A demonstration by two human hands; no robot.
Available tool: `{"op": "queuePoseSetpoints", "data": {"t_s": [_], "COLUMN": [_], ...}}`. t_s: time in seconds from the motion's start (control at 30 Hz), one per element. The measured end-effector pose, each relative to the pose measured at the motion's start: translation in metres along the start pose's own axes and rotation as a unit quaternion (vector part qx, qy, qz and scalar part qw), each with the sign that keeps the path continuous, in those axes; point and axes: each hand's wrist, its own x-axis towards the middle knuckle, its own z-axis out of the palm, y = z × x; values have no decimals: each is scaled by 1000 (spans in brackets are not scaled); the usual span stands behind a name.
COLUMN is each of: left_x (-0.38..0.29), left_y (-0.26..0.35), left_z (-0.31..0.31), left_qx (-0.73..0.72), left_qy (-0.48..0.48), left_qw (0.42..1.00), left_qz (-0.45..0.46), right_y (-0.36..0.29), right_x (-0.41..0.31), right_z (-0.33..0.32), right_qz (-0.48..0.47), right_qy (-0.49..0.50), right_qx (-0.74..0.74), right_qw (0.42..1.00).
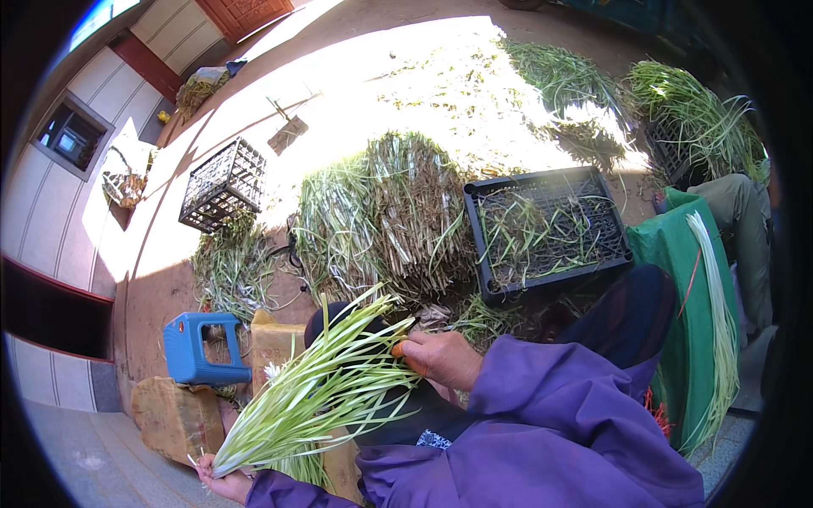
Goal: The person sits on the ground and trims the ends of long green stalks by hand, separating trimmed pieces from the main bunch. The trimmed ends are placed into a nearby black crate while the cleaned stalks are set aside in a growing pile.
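My left hand (pixel 225 479) is closed around the white base of a fanned bunch of yellow-green leafy stalks (pixel 311 394), held low at the left. The leaf tips spread up and right across my lap. At those tips is my right hand (pixel 444 359), its fingers bent, with orange wrapping on a finger; whether it grips any leaves I cannot tell. More pale stalks (pixel 302 467) lie beneath the bunch, beside my left forearm. To my right, a slim bundle of long pale stalks (pixel 714 305) rests on a green covering (pixel 673 254).
Ahead stand a big stack of uncleaned stalks (pixel 413 216) and a black plastic crate (pixel 546 289) with loose leaves. A blue plastic stool (pixel 190 349) and an upturned black crate (pixel 222 184) are at the left. Another person's leg (pixel 737 209) shows at the right, near heaped greens (pixel 692 114).
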Motion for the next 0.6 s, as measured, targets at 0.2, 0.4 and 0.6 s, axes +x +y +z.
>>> {"op": "queuePoseSetpoints", "data": {"t_s": [0.2, 0.4, 0.6], "left_x": [-9, -31, -36], "left_y": [-7, -19, -17], "left_z": [22, 77, 108], "left_qx": [-7, 79, 28], "left_qy": [67, 40, 104], "left_qw": [997, 993, 991], "left_qz": [33, 83, 86], "right_y": [1, 7, 1], "right_x": [2, -4, -1], "right_z": [3, 2, 6], "right_qz": [-19, 0, 14], "right_qy": [10, -17, -39], "right_qx": [-9, 3, -69], "right_qw": [1000, 1000, 997]}}
